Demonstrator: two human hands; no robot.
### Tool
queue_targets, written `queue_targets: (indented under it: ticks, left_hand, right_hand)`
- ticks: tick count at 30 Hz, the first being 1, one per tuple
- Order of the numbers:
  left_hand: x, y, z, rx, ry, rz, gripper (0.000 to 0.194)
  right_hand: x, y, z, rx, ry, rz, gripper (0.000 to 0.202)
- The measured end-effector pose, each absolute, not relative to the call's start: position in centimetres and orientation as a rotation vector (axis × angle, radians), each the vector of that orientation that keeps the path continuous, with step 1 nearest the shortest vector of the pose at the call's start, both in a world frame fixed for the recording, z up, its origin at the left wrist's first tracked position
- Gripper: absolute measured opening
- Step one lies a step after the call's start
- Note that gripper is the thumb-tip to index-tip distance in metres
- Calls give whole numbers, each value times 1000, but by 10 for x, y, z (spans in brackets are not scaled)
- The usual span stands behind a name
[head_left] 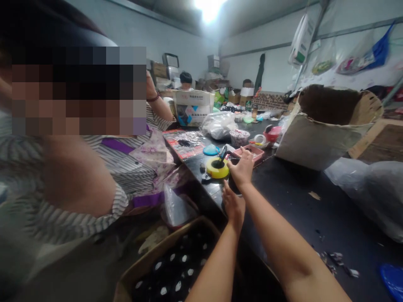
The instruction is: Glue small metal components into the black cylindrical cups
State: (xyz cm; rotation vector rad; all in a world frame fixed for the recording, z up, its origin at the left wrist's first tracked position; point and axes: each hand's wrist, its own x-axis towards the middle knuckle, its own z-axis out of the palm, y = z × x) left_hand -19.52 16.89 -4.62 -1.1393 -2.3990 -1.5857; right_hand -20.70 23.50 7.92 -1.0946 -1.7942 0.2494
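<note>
My right hand and my left hand are together at the near edge of the black table. Between them is a black object, its kind not clear because the fingers cover much of it. Fingers of both hands curl around it, the right from above and the left from below. Just left of the hands lies a roll of yellow tape, with a black-handled tool standing in its hole. A pink tray sits right behind my right hand.
A co-worker in a striped sleeve sits close on my left. Below me stands a carton of black pieces with white spots. On the table are a bowl, a clear plastic bag and a large open box.
</note>
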Motion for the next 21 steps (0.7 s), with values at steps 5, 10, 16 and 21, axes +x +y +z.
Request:
queue_targets:
  ticks: [5,10,16,21]
  left_hand:
    - [-192,171,-44,-1070,-2477,-1567,52]
    - [-190,171,-41,-1039,-2551,-1586,59]
    - [-190,166,-28,-1176,-2527,-1808,80]
    - [-181,127,0,-1431,-2386,-2220,95]
  right_hand:
    - [-201,219,71,-1000,-1740,231,65]
    - [-176,202,119,-954,-1652,248,61]
    - [-97,194,241,-894,-1732,384,53]
    - [-54,161,223,-936,-1949,665,35]
